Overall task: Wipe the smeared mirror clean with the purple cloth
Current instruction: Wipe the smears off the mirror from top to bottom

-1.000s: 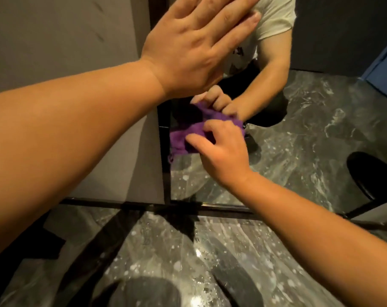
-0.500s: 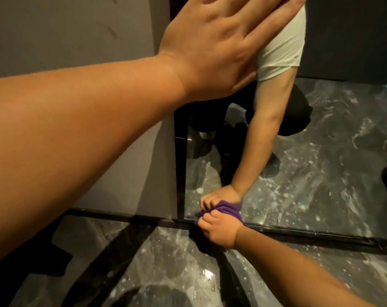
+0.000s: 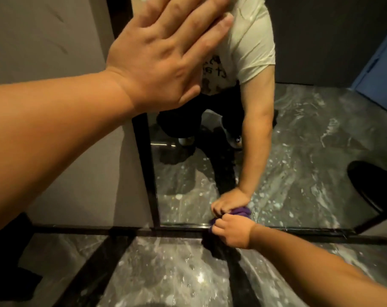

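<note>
At ten o'clock the left hand (image 3: 163, 56) lies flat, fingers spread, on the tall black-framed mirror (image 3: 299, 151). At four o'clock the right hand (image 3: 231, 232) is fisted around the bunched purple cloth (image 3: 212, 224), pressed against the mirror's bottom edge above the grey marble floor (image 3: 166, 273).

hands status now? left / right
Left hand: open, flat against the mirror.
Right hand: closed on the purple cloth, at the mirror's bottom edge.

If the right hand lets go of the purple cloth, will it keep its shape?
Probably not. The purple cloth is bunched inside the right hand, so it looks soft and floppy. It seems light, and would likely slump at the mirror base.
</note>
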Demonstrator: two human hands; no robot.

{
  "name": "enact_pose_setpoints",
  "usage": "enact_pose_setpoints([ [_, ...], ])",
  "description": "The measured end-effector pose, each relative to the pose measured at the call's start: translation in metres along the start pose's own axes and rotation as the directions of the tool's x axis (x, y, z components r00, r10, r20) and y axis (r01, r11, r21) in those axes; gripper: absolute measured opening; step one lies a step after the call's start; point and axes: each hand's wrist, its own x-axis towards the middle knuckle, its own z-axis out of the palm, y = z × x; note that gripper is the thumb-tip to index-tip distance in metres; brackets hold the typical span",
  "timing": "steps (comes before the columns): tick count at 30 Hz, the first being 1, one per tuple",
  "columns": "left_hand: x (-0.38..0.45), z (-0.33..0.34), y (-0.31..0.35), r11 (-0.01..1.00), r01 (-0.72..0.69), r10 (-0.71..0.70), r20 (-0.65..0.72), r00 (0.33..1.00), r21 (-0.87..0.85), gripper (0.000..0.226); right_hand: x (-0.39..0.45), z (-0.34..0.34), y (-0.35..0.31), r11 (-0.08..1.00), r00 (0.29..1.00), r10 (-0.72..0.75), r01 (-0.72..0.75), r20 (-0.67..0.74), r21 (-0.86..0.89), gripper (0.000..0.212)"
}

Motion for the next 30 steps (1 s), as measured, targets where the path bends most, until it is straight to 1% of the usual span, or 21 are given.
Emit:
enact_pose_setpoints([
  [3,0.001,0.001,-0.001,0.999,0.020,-0.020,-0.016,1.000,0.031,0.068,-0.088,0.035,0.011,0.987,0.986,0.156,-0.157,0.054,0.026,0.021],
  [6,0.005,-0.002,0.002,0.999,-0.007,0.008,-0.031,0.999,0.043,0.067,-0.156,0.053,0.012,0.919,0.923,0.376,-0.383,0.081,0.098,0.023],
  [8,0.006,-0.006,0.001,0.999,-0.019,0.020,-0.035,0.999,0.030,0.068,-0.176,0.042,0.008,0.817,0.833,0.554,-0.542,-0.007,0.195,0.015],
  [9,0.006,-0.008,0.001,1.000,-0.011,0.012,-0.031,0.999,0.021,0.067,-0.180,0.033,0.006,0.750,0.769,0.637,-0.605,-0.046,0.266,0.018],
  [10,0.006,-0.011,0.001,1.000,-0.003,0.003,-0.024,1.000,0.004,0.065,-0.181,0.017,0.002,0.641,0.679,0.732,-0.658,-0.057,0.396,0.023],
  [11,0.006,-0.014,0.002,1.000,0.001,-0.002,-0.010,1.000,-0.022,0.063,-0.179,0.001,-0.003,0.492,0.587,0.809,-0.653,-0.025,0.575,0.022],
  [12,0.008,-0.017,0.003,0.999,0.006,-0.006,0.004,1.000,-0.041,0.061,-0.179,-0.015,-0.008,0.359,0.526,0.850,-0.609,0.021,0.707,0.018],
  [13,0.009,-0.020,0.004,0.998,0.014,-0.013,0.019,1.000,-0.055,0.061,-0.179,-0.030,-0.012,0.275,0.525,0.849,-0.528,0.054,0.803,0.022],
  [14,0.010,-0.023,0.006,0.998,0.022,-0.019,0.043,0.999,-0.063,0.060,-0.179,-0.043,-0.015,0.212,0.529,0.847,-0.433,0.056,0.876,0.033],
  [15,0.011,-0.027,0.007,0.997,0.029,-0.023,0.069,0.997,-0.075,0.058,-0.180,-0.059,-0.016,0.115,0.508,0.859,-0.321,0.068,0.940,0.043],
  [16,0.012,-0.032,0.009,0.994,0.041,-0.032,0.098,0.995,-0.099,0.057,-0.183,-0.076,-0.013,-0.021,0.467,0.876,-0.206,0.117,0.978,0.048],
  [19,0.015,-0.045,0.012,0.982,0.094,-0.060,0.205,0.977,-0.161,0.059,-0.198,-0.119,0.004,-0.375,0.351,0.883,0.126,0.312,0.919,0.042],
  [20,0.016,-0.050,0.013,0.978,0.111,-0.061,0.267,0.962,-0.177,0.064,-0.205,-0.133,0.008,-0.453,0.323,0.869,0.211,0.376,0.866,0.040],
  [21,0.018,-0.056,0.012,0.973,0.130,-0.064,0.321,0.945,-0.189,0.069,-0.211,-0.145,0.010,-0.529,0.321,0.840,0.300,0.438,0.794,0.039],
  [23,0.026,-0.065,0.016,0.957,0.175,-0.060,0.432,0.900,-0.231,0.079,-0.230,-0.169,0.028,-0.627,0.328,0.778,0.453,0.535,0.634,0.039],
  [24,0.028,-0.069,0.019,0.948,0.208,-0.069,0.482,0.873,-0.240,0.081,-0.239,-0.179,0.032,-0.647,0.315,0.758,0.471,0.571,0.599,0.039],
  [25,0.025,-0.075,0.025,0.941,0.243,-0.095,0.503,0.859,-0.237,0.082,-0.244,-0.195,0.028,-0.654,0.330,0.751,0.485,0.571,0.580,0.040],
  [26,0.022,-0.084,0.026,0.934,0.269,-0.101,0.546,0.832,-0.236,0.080,-0.243,-0.202,0.028,-0.647,0.342,0.760,0.474,0.553,0.597,0.041],
  [28,0.086,-0.116,0.001,0.880,0.262,0.040,0.611,0.791,-0.397,0.069,-0.311,-0.249,0.041,-0.729,0.292,0.673,0.414,0.679,0.545,0.042],
  [29,0.080,-0.123,0.005,0.877,0.268,0.036,0.611,0.790,-0.398,0.067,-0.312,-0.261,0.036,-0.720,0.277,0.688,0.370,0.670,0.587,0.042],
  [30,0.085,-0.132,0.006,0.882,0.282,0.037,0.652,0.757,-0.377,0.067,-0.317,-0.269,0.031,-0.708,0.297,0.706,0.327,0.643,0.626,0.042],
])
